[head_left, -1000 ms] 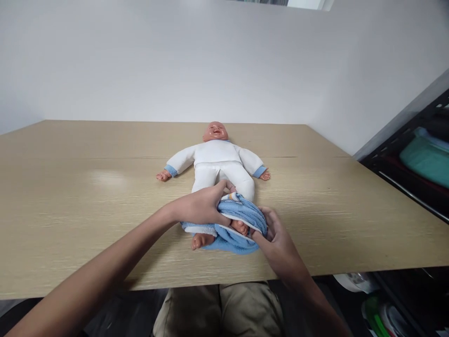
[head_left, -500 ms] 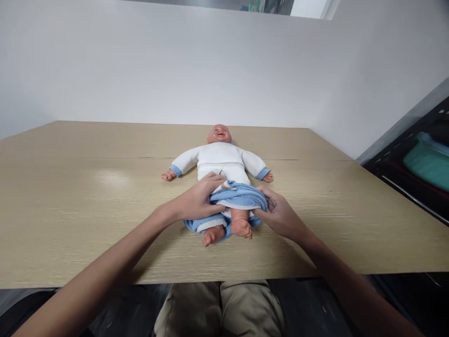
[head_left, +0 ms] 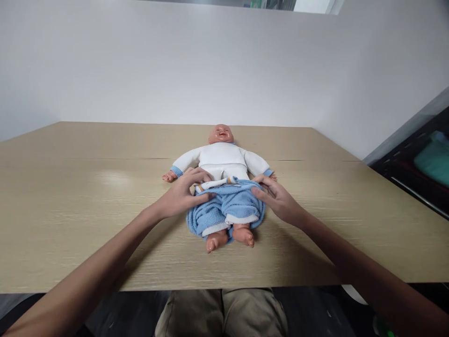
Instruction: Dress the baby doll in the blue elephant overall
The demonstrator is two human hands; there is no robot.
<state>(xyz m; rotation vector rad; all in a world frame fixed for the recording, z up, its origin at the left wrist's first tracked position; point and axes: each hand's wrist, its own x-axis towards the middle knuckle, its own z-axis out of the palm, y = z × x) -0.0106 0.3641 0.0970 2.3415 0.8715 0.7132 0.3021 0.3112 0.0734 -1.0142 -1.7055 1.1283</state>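
A baby doll in a white suit lies on its back on the wooden table, head away from me, bare feet toward me. Blue terry trousers cover its legs up to the hips. My left hand pinches the waistband at the doll's right hip. At the other hip, my right hand grips the same waistband. Both hands are closed on the fabric.
A white wall rises behind the table. A dark shelf with a green bundle stands at the right. My knees in khaki trousers show below the table's front edge.
Both hands have pulled the blue trousers up the doll's legs, from bunched at the feet to the hips. The doll's feet have come out of the trouser legs.
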